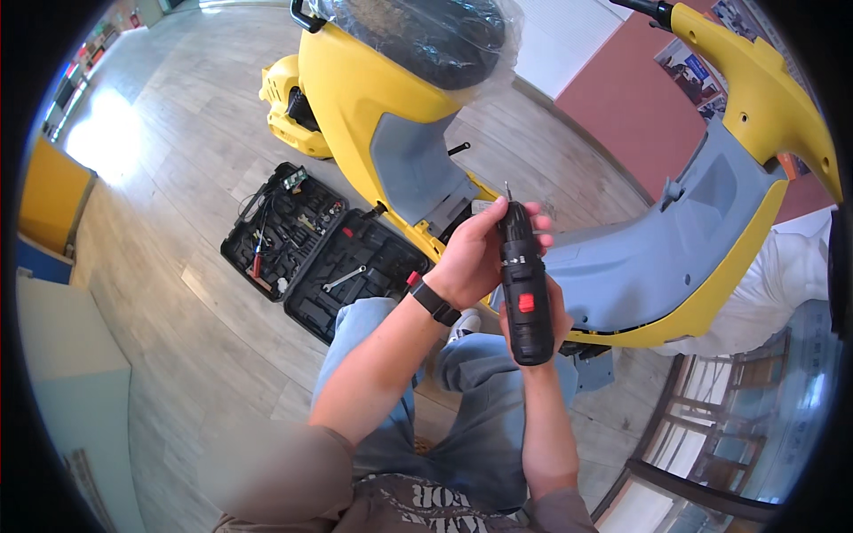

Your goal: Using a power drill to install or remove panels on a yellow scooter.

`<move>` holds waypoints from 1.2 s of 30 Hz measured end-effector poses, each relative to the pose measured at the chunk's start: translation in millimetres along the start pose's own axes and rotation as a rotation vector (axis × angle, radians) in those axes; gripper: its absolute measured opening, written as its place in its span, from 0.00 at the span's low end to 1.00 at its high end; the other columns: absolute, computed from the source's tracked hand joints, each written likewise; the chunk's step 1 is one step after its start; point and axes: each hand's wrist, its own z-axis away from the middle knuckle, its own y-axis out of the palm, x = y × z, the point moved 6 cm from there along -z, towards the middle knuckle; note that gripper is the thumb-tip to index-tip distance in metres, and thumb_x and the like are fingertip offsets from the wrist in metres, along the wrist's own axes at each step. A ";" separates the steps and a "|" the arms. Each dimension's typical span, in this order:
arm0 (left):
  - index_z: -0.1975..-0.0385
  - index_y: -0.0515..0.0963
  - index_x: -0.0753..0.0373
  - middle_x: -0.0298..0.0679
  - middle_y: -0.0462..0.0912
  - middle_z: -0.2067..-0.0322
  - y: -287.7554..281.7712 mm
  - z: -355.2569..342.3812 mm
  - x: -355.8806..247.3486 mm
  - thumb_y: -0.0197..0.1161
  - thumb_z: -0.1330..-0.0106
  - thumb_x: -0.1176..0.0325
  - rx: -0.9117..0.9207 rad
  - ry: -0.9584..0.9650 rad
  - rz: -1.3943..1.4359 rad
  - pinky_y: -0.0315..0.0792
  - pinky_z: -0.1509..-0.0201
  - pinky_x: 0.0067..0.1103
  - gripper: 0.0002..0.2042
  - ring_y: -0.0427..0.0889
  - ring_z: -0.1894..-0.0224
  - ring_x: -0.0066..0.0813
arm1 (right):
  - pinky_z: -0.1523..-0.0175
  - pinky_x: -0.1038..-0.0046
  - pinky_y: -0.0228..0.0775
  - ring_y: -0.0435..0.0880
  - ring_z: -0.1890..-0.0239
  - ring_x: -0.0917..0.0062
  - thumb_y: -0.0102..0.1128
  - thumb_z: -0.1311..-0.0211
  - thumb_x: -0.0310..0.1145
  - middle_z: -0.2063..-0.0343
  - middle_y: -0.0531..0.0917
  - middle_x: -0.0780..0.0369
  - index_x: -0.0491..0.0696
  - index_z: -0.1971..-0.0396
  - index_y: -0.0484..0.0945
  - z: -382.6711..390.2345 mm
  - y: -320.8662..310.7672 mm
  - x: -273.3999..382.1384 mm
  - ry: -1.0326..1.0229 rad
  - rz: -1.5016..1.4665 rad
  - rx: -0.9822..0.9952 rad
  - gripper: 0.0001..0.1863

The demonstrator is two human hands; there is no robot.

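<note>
A black cordless drill [531,334] with a red switch on top is held up in front of me, its slim bit [507,189] pointing away. My left hand [469,259] is closed round its chuck, the thumb on one side and fingertips showing on the other. Behind the body, my right hand [560,316] grips the drill; the handle is hidden beneath it. Just beyond both hands stands a yellow scooter with a grey footboard [622,258] and a grey panel [410,169] below the seat. The drill covers part of the scooter.
An open black tool case [306,306] lies on the floor to the left, holding a wrench [345,279], a red-handled screwdriver [257,265] and small parts. Plastic wrap covers the scooter's seat [426,40]. A yellow part [289,115] sits behind it. Glass [755,417] stands at lower right.
</note>
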 end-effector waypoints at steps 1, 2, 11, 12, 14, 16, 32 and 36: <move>0.45 0.72 0.65 0.41 0.81 0.54 -3.0 0.7 1.1 0.48 0.18 0.52 -0.019 -0.007 0.034 0.78 0.41 0.34 0.21 0.83 0.51 0.37 | 0.48 0.71 0.79 0.88 0.57 0.75 0.78 0.47 0.29 0.59 0.89 0.60 0.42 0.44 0.78 0.6 1.9 -2.3 0.033 -0.022 0.025 0.30; 0.45 0.72 0.65 0.40 0.81 0.55 -4.3 1.1 1.5 0.48 0.18 0.52 -0.017 -0.005 0.046 0.78 0.41 0.34 0.20 0.83 0.52 0.36 | 0.48 0.71 0.79 0.88 0.56 0.76 0.78 0.47 0.29 0.58 0.89 0.59 0.42 0.43 0.78 0.9 3.0 -4.0 0.055 -0.037 0.044 0.30; 0.52 0.72 0.61 0.34 0.78 0.62 -9.6 0.8 1.9 0.54 0.19 0.51 -0.127 0.135 0.032 0.82 0.56 0.30 0.17 0.81 0.64 0.28 | 0.51 0.72 0.80 0.91 0.57 0.68 0.72 0.40 0.32 0.57 0.90 0.55 0.47 0.40 0.79 -6.5 1.8 0.6 0.017 0.068 0.086 0.27; 0.52 0.72 0.60 0.34 0.78 0.62 -9.4 1.2 2.1 0.54 0.19 0.51 -0.139 0.135 0.011 0.82 0.57 0.29 0.17 0.81 0.65 0.27 | 0.51 0.71 0.80 0.92 0.56 0.68 0.72 0.40 0.32 0.58 0.90 0.54 0.47 0.40 0.79 -7.2 2.2 1.7 0.021 0.075 0.091 0.27; 0.53 0.72 0.60 0.34 0.78 0.63 -7.8 2.4 0.4 0.54 0.19 0.51 -0.152 0.141 -0.033 0.82 0.57 0.29 0.17 0.80 0.65 0.27 | 0.52 0.71 0.81 0.92 0.57 0.66 0.71 0.40 0.32 0.56 0.89 0.54 0.48 0.40 0.79 -7.7 3.1 3.7 0.027 0.098 0.091 0.27; 0.54 0.72 0.60 0.34 0.78 0.63 -6.1 3.4 -2.5 0.54 0.20 0.53 -0.174 0.137 -0.051 0.81 0.58 0.28 0.15 0.80 0.66 0.27 | 0.50 0.70 0.80 0.91 0.55 0.64 0.71 0.41 0.32 0.54 0.89 0.55 0.49 0.40 0.78 -8.4 4.6 4.3 0.029 0.095 0.106 0.27; 0.65 0.75 0.61 0.35 0.78 0.48 -1.0 10.1 11.5 0.67 0.34 0.74 -0.182 0.326 -0.814 0.68 0.42 0.21 0.06 0.75 0.46 0.23 | 0.46 0.68 0.75 0.85 0.53 0.65 0.55 0.29 0.34 0.55 0.84 0.53 0.43 0.45 0.75 -21.7 30.6 -4.3 0.244 -0.461 0.130 0.17; 0.61 0.76 0.62 0.38 0.74 0.39 -6.0 10.3 11.5 0.60 0.30 0.70 -0.179 0.263 -0.795 0.63 0.34 0.23 0.03 0.70 0.39 0.27 | 0.52 0.65 0.77 0.86 0.59 0.60 0.58 0.28 0.37 0.63 0.84 0.51 0.43 0.47 0.74 -24.3 29.4 0.0 0.292 -0.390 0.177 0.17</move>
